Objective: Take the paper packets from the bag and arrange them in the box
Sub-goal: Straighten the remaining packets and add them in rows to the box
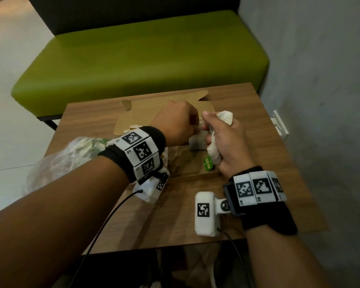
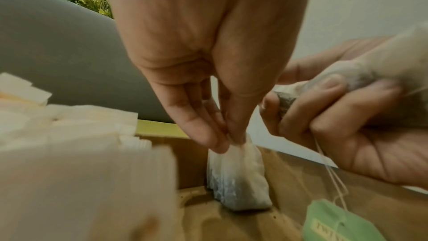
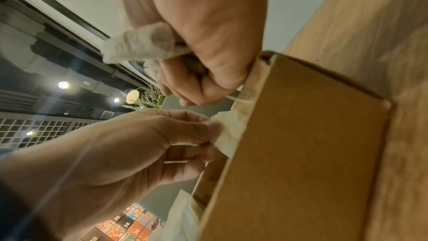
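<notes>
Nearest the lens: two bare forearms, each wrist wrapped in a black band [image 1: 268, 217] carrying white blocks printed with black square codes. Beyond them, on a wood-grain table [image 1: 175, 221], an open brown cardboard box [image 3: 301, 153], matte and flat-walled, lid flap folded back toward a green padded bench [image 1: 141, 59]. Inside the box at its left, a tight upright row of white paper packets [image 2: 69, 135], edges crimped. Further right on the box floor, a single packet [image 2: 238, 177], thin, soft and translucent with dark contents showing through, standing upright and pinched at its top between thumb and fingertips of the left hand [image 2: 208, 61]. Over the right side of the box, the right hand [image 1: 227, 142] curled tightly round a crumpled bundle of packets [image 1: 223, 117], ends poking out above and below the fist. Hanging from the bundle on thin white strings, a pale green paper tag [image 2: 336, 223]. Left of the box on the table, a crinkled clear plastic bag [image 1: 60, 161], glossy, with pale and green contents dimly visible.
</notes>
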Motion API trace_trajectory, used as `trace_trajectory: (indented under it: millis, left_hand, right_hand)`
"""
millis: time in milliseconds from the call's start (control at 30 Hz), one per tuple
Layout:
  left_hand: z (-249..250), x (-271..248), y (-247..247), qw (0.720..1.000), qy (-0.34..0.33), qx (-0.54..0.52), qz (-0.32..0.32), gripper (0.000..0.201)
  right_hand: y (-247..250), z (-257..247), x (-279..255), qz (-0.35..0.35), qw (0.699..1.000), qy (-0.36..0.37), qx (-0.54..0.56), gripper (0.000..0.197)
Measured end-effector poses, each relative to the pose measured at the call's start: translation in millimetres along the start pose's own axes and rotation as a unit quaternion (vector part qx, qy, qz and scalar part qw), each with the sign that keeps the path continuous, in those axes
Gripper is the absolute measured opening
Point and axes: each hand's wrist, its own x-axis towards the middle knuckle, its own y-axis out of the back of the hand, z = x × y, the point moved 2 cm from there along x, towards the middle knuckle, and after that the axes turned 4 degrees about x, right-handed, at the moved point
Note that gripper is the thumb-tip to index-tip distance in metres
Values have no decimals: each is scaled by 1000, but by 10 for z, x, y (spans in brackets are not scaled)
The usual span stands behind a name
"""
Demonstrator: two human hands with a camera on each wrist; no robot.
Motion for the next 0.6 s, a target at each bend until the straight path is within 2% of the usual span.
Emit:
trace_trajectory:
  millis: [167, 367, 467, 533, 600]
  left_hand:
    - [28, 20, -33, 1000, 17, 24, -4, 18]
    - [36, 43, -42, 999, 42, 25, -1, 11]
    - [31, 21, 10, 998, 53, 17, 22, 19]
    - [59, -25, 105, 995, 52, -38, 74, 22]
    - [114, -88, 212, 982, 40, -162, 84, 25]
  right_hand:
    - [-26, -3, -1, 7, 1000, -7, 6, 20]
    - [54, -65, -10, 7, 997, -32, 66, 36]
    - [78, -77, -17, -20, 994, -54, 93, 50]
    - [59, -95, -39, -57, 988, -75, 126, 61]
    - [32, -98, -54, -98, 980, -89, 150, 74]
